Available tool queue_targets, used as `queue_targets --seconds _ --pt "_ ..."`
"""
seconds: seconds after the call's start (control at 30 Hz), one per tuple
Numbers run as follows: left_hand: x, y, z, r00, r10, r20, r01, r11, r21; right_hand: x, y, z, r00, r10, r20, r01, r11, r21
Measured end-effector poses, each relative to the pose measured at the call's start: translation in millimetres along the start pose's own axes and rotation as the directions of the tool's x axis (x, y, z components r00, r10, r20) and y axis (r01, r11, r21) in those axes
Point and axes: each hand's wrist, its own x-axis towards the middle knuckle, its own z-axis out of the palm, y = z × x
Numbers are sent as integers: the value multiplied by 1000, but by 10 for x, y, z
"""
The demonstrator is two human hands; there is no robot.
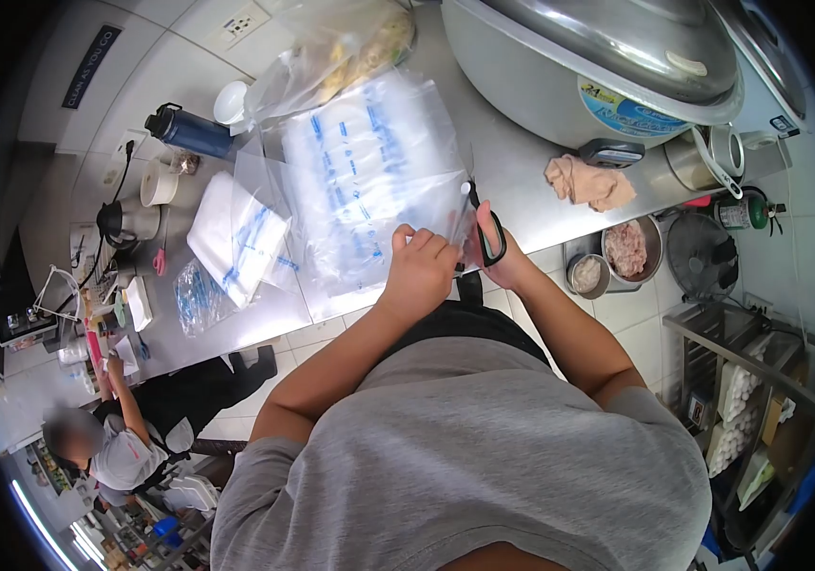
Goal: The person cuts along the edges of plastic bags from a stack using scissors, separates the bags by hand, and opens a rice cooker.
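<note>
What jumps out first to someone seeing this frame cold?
Dead centre, the left hand pins a clear plastic bag with blue print to the steel counter, while the right hand works black-handled scissors at the bag's edge. Behind, at top right, a big metal cooker dominates. A co-worker stands at lower left along the same counter.

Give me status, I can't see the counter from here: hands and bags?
Right hand gripping black scissors. Left hand pinning the plastic bag stack. Cloth and cooker clear of the cut.
</note>
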Motion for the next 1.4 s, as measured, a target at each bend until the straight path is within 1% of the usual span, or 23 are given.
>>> queue_targets --seconds 0.07,0.17,0.27,0.3,0.4,0.43,0.53,0.63,0.73,0.83,0.93,1.03,1.07,1.13,1.17,1.23,1.33,1.37,1.4 --pt "-49 32 -32 1000 18 4 -18 1000 -4 98 -29 91 992 -30 -120 38 997 61" --pt "-103 59 -95 1000 -9 1 9 999 -45 299 11 1 974 -96 -204 83 994 -73" --pt "-174 68 -157 1000 -24 6 24 997 -74 463 -11 -176 974 -143 -174 103 970 -219" --pt "-196 72 -179 1000 -16 12 17 997 -80 518 -27 -252 968 -158 -195 88 940 -329" --pt "-259 90 -235 1000 -1 24 3 995 -99 406 -341 -42 957 -174 -231 73 919 -387" --pt "-278 93 -250 1000 -2 23 5 995 -103 503 -287 -110 954 -167 -249 78 940 -332" --pt "-336 107 -320 999 -8 33 11 993 -117 582 -369 -120 957 -152 -247 67 945 -321" --pt "-367 113 -420 999 -20 36 25 992 -127 657 -422 -50 955 -157 -253 91 963 -253" --pt "-434 71 -456 998 -8 61 18 986 -167 789 -368 -15 969 -140 -205 83 961 -264" --pt "-473 25 -465 997 5 83 13 975 -223 866 -354 63 960 -114 -256 19 937 -348" --pt "-468 14 -533 992 24 120 10 963 -270 1042 -223 121 926 -282 -252 145 880 -453" --pt "-463 -20 -574 990 44 136 -3 958 -286 1131 -197 172 949 -233 -214 117 887 -447" --pt "-468 -28 -584 989 48 138 -7 958 -286 1161 -198 204 935 -265 -235 124 866 -484" --pt "-518 -21 -523 966 158 206 -74 928 -365 1259 -201 246 903 -333 -271 135 820 -557" --pt "-544 -22 -494 948 213 236 -103 908 -405 1317 -261 225 919 -275 -281 124 881 -457" --pt "-553 -69 -487 964 173 201 -87 923 -375 1445 -469 179 947 -157 -281 89 967 -240" --pt "-605 -130 -515 977 132 167 -77 951 -300 1491 -594 283 916 -330 -227 255 918 -305" --pt "-618 -171 -535 982 119 150 -76 961 -266 1470 -654 303 915 -323 -243 227 908 -352" --pt "-650 -221 -568 981 98 168 -57 970 -235 1432 -705 334 914 -314 -257 196 896 -397"
